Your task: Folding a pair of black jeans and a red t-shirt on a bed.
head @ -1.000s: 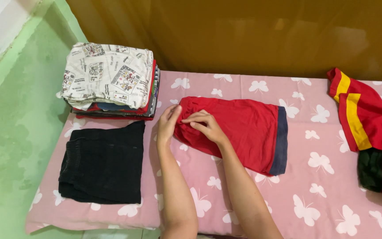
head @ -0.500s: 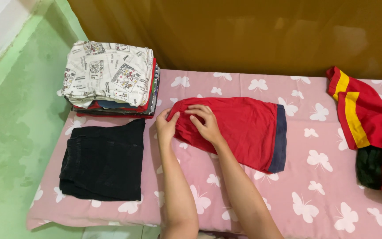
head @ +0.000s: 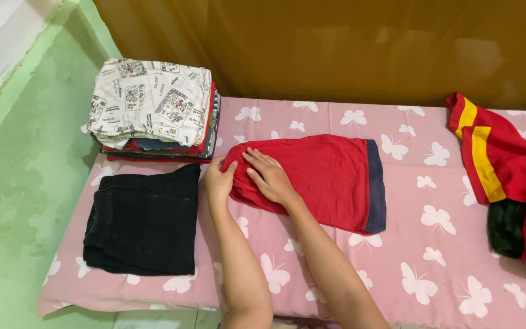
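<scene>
We see the left hand (head: 219,183) pinching the waistband end of the red shorts (head: 318,178), which lie on the pink bed (head: 433,268); the right hand (head: 266,176) presses flat, fingers open, on them.

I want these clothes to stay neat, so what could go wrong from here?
The red shorts are bunched at the waistband where the left hand grips and the right hand presses, so creases might get folded in. The stack of folded clothes sits by the mattress edge and looks uneven; a nudge could tip it.
</scene>
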